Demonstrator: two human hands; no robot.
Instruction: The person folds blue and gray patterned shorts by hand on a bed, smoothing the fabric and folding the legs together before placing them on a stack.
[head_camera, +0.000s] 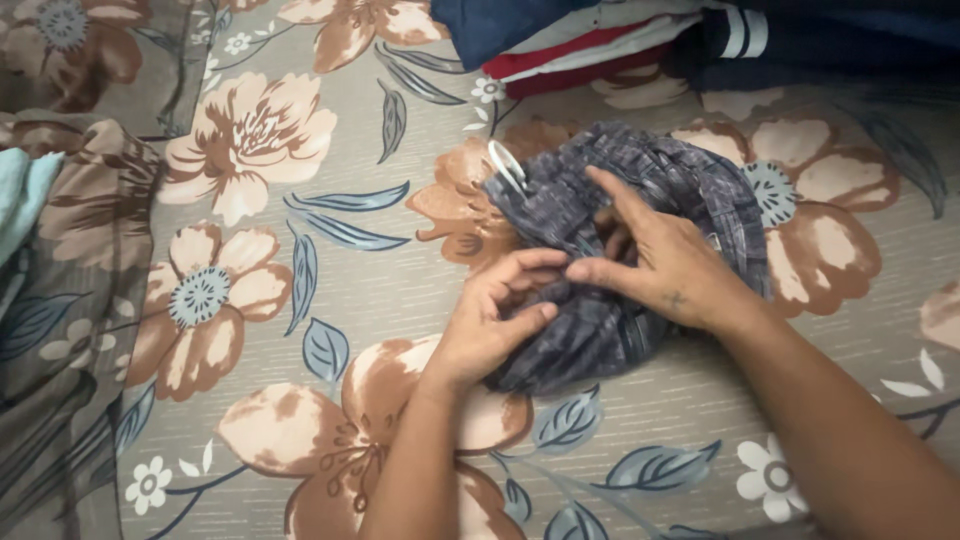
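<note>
A dark grey patterned garment (570, 205), bunched into a rounded bundle, lies on a floral bedsheet (330, 290) in the middle of the head view. A white loop, perhaps a drawstring or tag (506, 165), sticks out at its upper left. My left hand (490, 320) pinches the fabric at the bundle's lower left edge. My right hand (655, 260) lies on top of the bundle, with its fingers pressed into the folds and its thumb meeting my left fingers.
A stack of folded clothes, navy, red and white (640, 40), sits at the top edge behind the bundle. A pillow in the same floral print (70, 250) and a pale turquoise cloth (20, 195) lie at the left.
</note>
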